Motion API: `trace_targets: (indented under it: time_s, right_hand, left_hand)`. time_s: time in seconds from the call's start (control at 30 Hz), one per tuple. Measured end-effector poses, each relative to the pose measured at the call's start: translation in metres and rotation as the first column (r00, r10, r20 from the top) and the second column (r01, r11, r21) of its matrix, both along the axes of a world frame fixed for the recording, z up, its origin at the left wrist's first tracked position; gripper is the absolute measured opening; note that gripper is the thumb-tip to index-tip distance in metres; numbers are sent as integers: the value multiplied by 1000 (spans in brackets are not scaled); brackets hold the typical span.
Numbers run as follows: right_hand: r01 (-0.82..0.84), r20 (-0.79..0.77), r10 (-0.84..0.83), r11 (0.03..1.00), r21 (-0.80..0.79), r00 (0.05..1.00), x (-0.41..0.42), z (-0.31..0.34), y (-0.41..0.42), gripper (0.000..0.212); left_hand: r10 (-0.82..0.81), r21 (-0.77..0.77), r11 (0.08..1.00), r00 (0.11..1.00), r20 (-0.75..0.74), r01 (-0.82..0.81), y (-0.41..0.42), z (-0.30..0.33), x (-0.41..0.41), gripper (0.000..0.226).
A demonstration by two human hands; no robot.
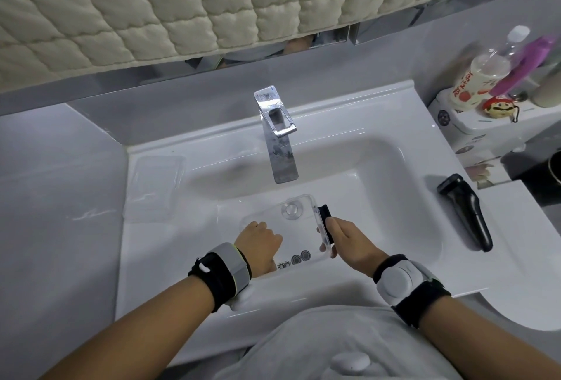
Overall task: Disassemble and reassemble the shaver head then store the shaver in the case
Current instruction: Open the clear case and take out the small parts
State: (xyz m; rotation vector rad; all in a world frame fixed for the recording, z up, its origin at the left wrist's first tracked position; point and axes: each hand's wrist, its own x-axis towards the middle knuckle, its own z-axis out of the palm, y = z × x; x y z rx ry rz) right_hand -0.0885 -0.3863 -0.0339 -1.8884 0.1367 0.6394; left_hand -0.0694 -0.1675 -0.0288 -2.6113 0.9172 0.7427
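A: Locate black electric shaver body (pixel 466 211).

B: Lying on the rim of the white ceramic sink basin (pixel 425 282), on the right side, well apart from both hands; long axis running from the back of the basin toward the front, slightly slanted; wider head end toward the back, narrow tail toward the front.

A: State nearer hand.

B: Right hand (pixel 349 243); positioned above the basin, right of centre; thumb and fingers pinching a small black shaver part (pixel 327 221) together with the right edge of the clear plastic rectangular case (pixel 291 227). Left hand (pixel 261 246) farther off, above the basin, left of centre; fingers curled at the left end of the case; exact grip not discernible.

A: Report remaining parts.

B: Two small round cutter pieces (pixel 300 257) visible inside the case, at the front end; clear plastic lid (pixel 158 182) resting on the rim left of the basin, apart from the case.

A: Judge the coming move.

B: Probably a reach rightward across the rim by the right hand; release of the pinched part required first; approach across the narrow handle advisable.
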Motion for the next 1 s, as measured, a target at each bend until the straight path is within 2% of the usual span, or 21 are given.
trace_targets:
  time_s: [0.17, 0.4, 0.47, 0.53, 0.6, 0.67, 0.73, 0.8, 0.87, 1.0]
  right_hand:
    - [-25, 15, 25, 999, -23, 1000, -3, 4, 3, 42]
    - [-33, -42, 32, 999, -19, 999, -4, -1, 3, 40]
    - [-17, -53, 15, 1000, -23, 998, -3, -4, 2, 39]
    - [1, -65, -2, 1000, -24, 998, -1, -5, 0, 39]
    - [32, -89, -33, 999, -14, 995, -1, -7, -4, 40]
    - [79, -116, -80, 997, -8, 990, -1, -11, -9, 44]
    - [111, -127, -112, 994, -21, 986, -2, -15, -13, 46]
    - [121, -138, -126, 992, -42, 982, -3, -18, -16, 47]
    - [127, -153, -133, 991, -52, 979, -5, -22, -18, 47]
    - [140, -173, -150, 988, -71, 973, -7, -28, -19, 48]
  left_hand:
    - [59, 0, 998, 997, -55, -59, -3, -5, -3, 24]
    - [104, 27, 994, 988, -117, -102, 1, -8, 0, 21]
    - [136, -4, 990, 980, -146, -138, 2, -4, 1, 18]
    - [199, -127, 967, 964, -178, -223, 5, 4, 4, 17]
    - [305, -362, 859, 930, -205, -361, 11, 14, 8, 15]
    - [451, -572, 662, 867, -211, -484, 20, 22, 14, 11]
    - [601, -681, 462, 765, -231, -568, 35, 22, 21, 10]
    - [719, -663, 321, 629, -294, -677, 52, 11, 25, 11]
    - [785, -561, 245, 502, -364, -791, 68, -11, 24, 12]
    - [823, -329, 227, 362, -439, -916, 80, -62, 18, 15]
